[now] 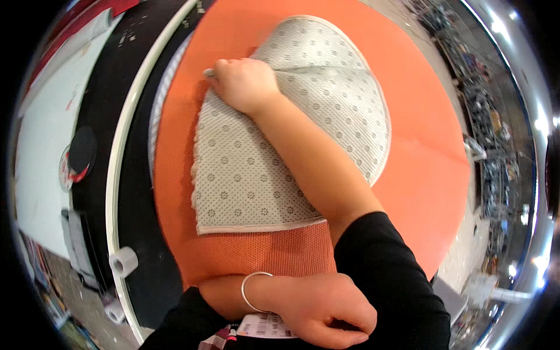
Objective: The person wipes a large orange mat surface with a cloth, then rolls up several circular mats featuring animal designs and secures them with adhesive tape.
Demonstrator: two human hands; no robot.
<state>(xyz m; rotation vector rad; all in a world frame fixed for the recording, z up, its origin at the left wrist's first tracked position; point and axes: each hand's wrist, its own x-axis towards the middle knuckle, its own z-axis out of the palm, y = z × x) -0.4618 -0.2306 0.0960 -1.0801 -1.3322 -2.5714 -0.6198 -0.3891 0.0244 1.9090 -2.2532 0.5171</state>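
Note:
A pale grey mat [341,111] lies underside up, its backing dotted with small dark flower marks. It has a rounded far right side, a straight bound near edge and a fluffy fringe along the left. A crease runs across its upper part. My right hand [245,84] is closed on the mat's upper left edge, with a bit of it poking out past the fingers. My right forearm crosses over the mat. Close to my body, my left hand [329,309] is curled, a bracelet [248,291] on its wrist; what its fingers hold, if anything, is hidden. A white printed label [265,326] shows below that wrist.
The mat rests on an orange mesh surface [420,192]. To the left run a cream rail [119,157], a black strip and a white table [49,151]. White rolls [124,262] sit by the rail. Cluttered racks [490,111] stand at the right.

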